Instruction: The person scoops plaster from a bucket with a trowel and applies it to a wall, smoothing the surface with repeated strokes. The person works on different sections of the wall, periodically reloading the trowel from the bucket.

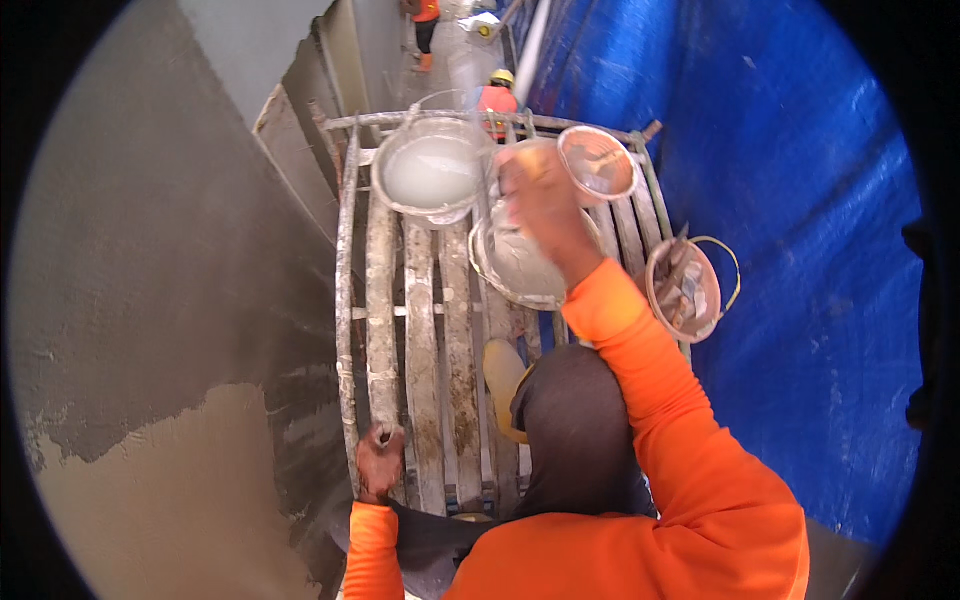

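Observation:
My right hand (545,215) is stretched out over a wide basin (520,265) of grey paste and smeared by motion. A tan blur shows at its fingers, but I cannot make out what it is. Left of that basin stands a round bucket (430,165) of pale, watery mix. My left hand (380,465) is curled closed low on the left, beside the scaffold's side rail (345,330). A small dark ring-like opening shows at the top of the fist; whatever it grips is hidden.
Gapped, mortar-stained planks (423,350) form the platform. Two orange buckets (597,165) (685,290) with tools or scraps stand at right. A half-coated wall (160,300) flanks the left, a blue tarp (790,250) the right. Below the far end are a helmeted person (498,97) and another person (425,30).

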Available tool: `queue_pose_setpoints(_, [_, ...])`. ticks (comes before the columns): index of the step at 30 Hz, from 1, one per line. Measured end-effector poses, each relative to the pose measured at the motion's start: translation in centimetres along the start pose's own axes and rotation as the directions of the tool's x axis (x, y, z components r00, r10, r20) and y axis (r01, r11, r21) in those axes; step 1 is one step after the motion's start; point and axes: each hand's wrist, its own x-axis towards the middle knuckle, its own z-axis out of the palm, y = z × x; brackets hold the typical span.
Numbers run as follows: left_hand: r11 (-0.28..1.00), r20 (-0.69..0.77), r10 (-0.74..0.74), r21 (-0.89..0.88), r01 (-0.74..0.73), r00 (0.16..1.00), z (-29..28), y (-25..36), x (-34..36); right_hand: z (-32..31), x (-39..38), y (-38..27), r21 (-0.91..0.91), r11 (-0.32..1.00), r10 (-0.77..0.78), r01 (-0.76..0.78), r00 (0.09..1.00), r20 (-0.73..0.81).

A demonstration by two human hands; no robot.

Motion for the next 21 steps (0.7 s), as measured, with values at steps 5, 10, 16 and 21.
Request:
queue_pose_setpoints(5, [0.993, 0.297, 0.118, -0.034, -0.113, 0.948, 3.9, 6.3, 7.5, -10.3, -0.8, -2.9, 0.733, 0.664, 0.254, -0.151, 0.967, -0.031])
queue_pose_setpoints(10, [0.93, 0.442, 0.032, -0.341, 0.135, 0.896, 8.8, 14.1, 12.3, -9.4, -5.0, 0.1, 0.877, 0.434, 0.319, -0.205, 0.946, 0.064])
queue_pose_setpoints(16, [0.965, 0.587, -0.173, -0.061, 0.256, 0.791, 11.4, 20.2, 14.6, -12.6, -8.0, 3.0, 0.99, 0.09, 0.391, -0.105, 0.918, 0.062])
queue_pose_setpoints(21, [0.997, 0.633, -0.071, 0.068, 0.036, 0.771, 20.6, 24.4, 17.7, -12.2, -10.5, 6.2, 0.984, 0.042, 0.757, 0.174, 0.637, -0.145])
